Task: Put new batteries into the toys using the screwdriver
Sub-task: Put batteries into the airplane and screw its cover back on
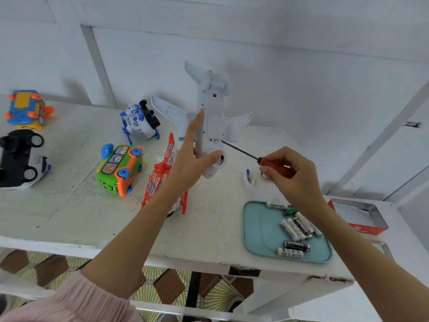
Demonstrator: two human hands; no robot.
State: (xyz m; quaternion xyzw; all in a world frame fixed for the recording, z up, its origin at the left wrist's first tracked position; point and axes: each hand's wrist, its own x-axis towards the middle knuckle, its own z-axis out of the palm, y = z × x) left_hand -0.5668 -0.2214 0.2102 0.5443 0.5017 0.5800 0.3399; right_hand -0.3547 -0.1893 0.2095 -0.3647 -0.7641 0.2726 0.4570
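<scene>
Airplane toy (210,117), white, stood on its nose near the back middle of the table (69,217), underside toward the camera. Left hand (190,159) steadies it: fingers straight along the left side of the fuselage, thumb pressed on the rounded nose, nothing curled round it. Right hand (290,175) pinches the red handle of the screwdriver (255,158); black shaft slants up-left, tip at the lower edge of the battery cover panel.

Tray (257,228), teal, front right, just beside the table's front edge; 8 batteries (297,228) countable, loose in its right half, under the right forearm. Small white cup (251,182) between tray and airplane.

Other toys: orange-white plane (162,175) lying under the left wrist; green-orange bus (119,169) on its side; white-blue helicopter (139,122); black-white car (21,159) and blue-yellow vehicle (25,110) at the left edge. Red box (362,217) at the right edge.

Bare tabletop along the front left, between bus and front edge
</scene>
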